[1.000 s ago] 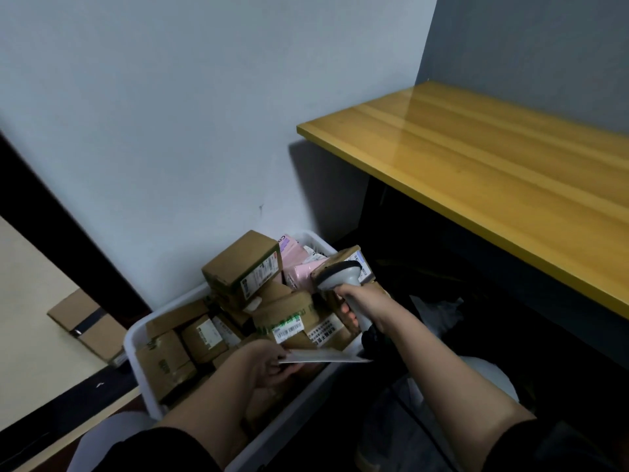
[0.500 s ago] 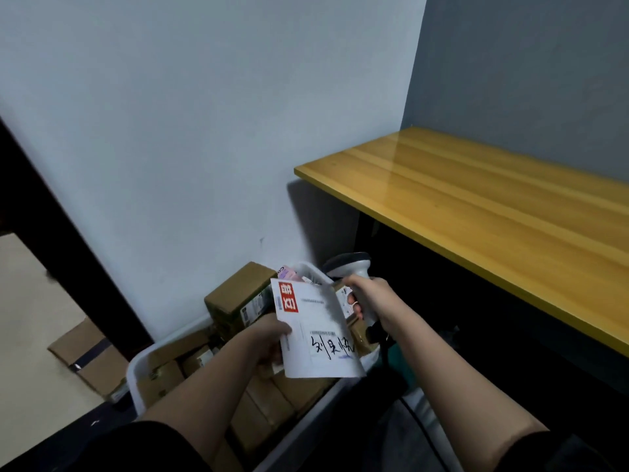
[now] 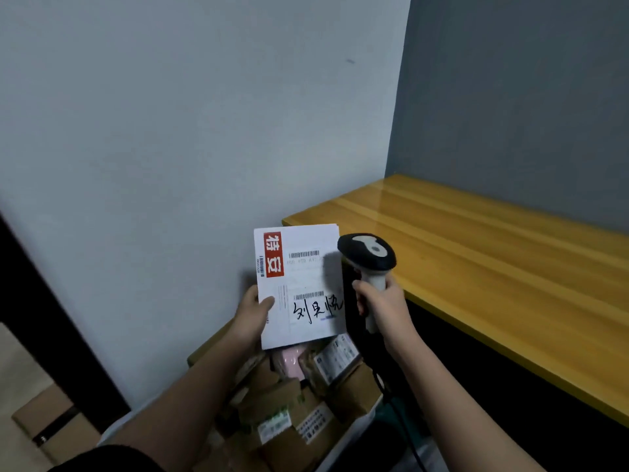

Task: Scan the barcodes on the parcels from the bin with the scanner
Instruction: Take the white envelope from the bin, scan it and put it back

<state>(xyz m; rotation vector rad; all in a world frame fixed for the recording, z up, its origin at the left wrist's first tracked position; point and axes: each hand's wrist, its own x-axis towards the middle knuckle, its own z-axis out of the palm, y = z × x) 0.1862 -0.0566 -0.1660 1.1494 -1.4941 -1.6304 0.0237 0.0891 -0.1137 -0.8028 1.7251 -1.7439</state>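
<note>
My left hand (image 3: 252, 311) holds a flat white envelope parcel (image 3: 299, 284) upright by its left edge, above the bin. Its face shows a red block with white characters, two printed barcodes and black handwriting. My right hand (image 3: 383, 301) grips the handle of a black and white barcode scanner (image 3: 369, 253), whose head sits just right of the envelope's upper edge. Below both hands the white bin (image 3: 343, 437) is packed with several brown cardboard parcels (image 3: 289, 407) with white labels, and a pink package (image 3: 289, 361).
A yellow wooden table (image 3: 493, 267) runs along the right, its edge close to the scanner. A grey wall stands straight ahead. A flattened cardboard box (image 3: 51, 424) lies on the floor at lower left. The scanner's cable (image 3: 405, 424) hangs down beside the bin.
My left hand has lifted the white envelope out of the bin and turned its printed face toward me. My right hand has raised the scanner beside it. My view tilted upward.
</note>
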